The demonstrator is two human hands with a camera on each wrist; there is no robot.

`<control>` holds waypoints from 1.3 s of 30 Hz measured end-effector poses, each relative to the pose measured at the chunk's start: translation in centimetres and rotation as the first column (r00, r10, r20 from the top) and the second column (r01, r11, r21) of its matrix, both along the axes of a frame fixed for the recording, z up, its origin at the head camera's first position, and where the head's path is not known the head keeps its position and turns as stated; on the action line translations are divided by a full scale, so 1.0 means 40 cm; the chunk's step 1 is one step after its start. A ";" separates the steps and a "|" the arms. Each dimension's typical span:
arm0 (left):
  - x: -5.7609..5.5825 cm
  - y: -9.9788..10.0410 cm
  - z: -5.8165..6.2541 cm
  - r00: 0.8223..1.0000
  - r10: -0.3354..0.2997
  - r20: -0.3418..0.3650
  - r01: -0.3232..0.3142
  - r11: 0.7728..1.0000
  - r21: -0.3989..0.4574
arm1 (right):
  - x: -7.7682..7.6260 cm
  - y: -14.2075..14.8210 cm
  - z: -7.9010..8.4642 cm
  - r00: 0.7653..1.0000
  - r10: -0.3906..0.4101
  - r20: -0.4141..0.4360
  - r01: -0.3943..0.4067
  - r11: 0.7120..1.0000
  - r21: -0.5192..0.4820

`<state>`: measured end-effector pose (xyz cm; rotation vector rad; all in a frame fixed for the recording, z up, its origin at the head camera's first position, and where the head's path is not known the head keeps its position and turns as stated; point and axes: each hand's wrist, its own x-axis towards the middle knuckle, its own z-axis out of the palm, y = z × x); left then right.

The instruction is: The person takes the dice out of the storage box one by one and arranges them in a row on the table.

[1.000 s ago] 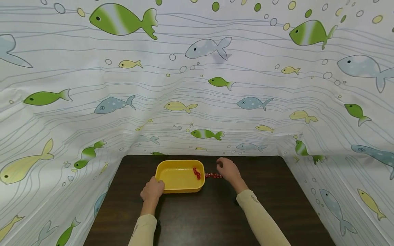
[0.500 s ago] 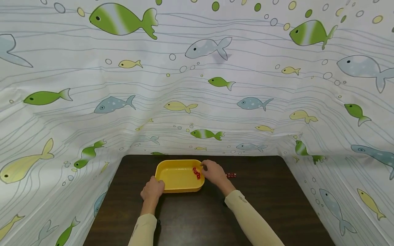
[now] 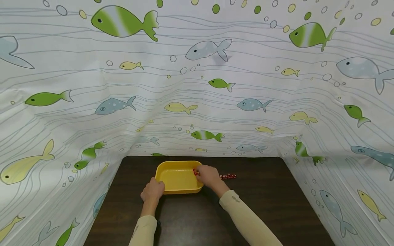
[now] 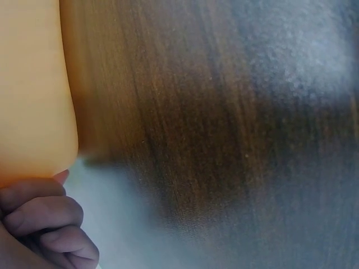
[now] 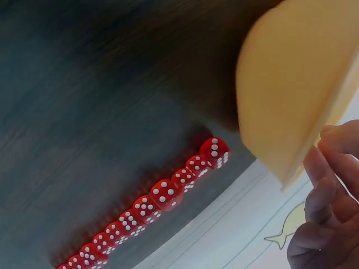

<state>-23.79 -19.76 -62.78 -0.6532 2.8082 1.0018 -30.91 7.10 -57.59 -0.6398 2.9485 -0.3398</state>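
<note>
- A yellow tray (image 3: 176, 181) is set close to the far edge of a dark desk (image 3: 197, 220), left of that edge's middle.
- The tray's near left corner is gripped by the left hand (image 3: 152, 189), fingers curled.
- The right hand (image 3: 210, 176) is held at the tray's right end, over the rim, fingers bent; whether anything is pinched cannot be told, the fingertips being partly hidden.
- Red dice (image 3: 195, 172) are seen inside the tray at that end, partly covered by the right hand.
- More, marked with white pips, are lined up in a row (image 5: 144, 208) on the desk, right of the tray, roughly parallel to the far edge.
- Cream sleeves (image 3: 250, 218) are worn; the desk is bordered by a fish-printed sheet (image 3: 154, 82).
</note>
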 end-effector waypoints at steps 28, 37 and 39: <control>0.001 -0.001 -0.008 1.000 0.014 0.008 -0.014 1.000 -0.001 | -0.002 -0.019 -0.060 0.994 -0.032 0.106 0.026 0.998 0.056; 0.003 -0.004 -0.011 1.000 0.012 -0.002 -0.011 1.000 0.013 | 0.001 -0.026 -0.060 1.000 -0.014 0.020 0.012 0.995 0.096; 0.002 -0.004 -0.013 1.000 0.011 -0.007 -0.011 1.000 0.013 | 0.005 -0.030 -0.056 0.999 -0.016 -0.035 0.020 0.991 0.133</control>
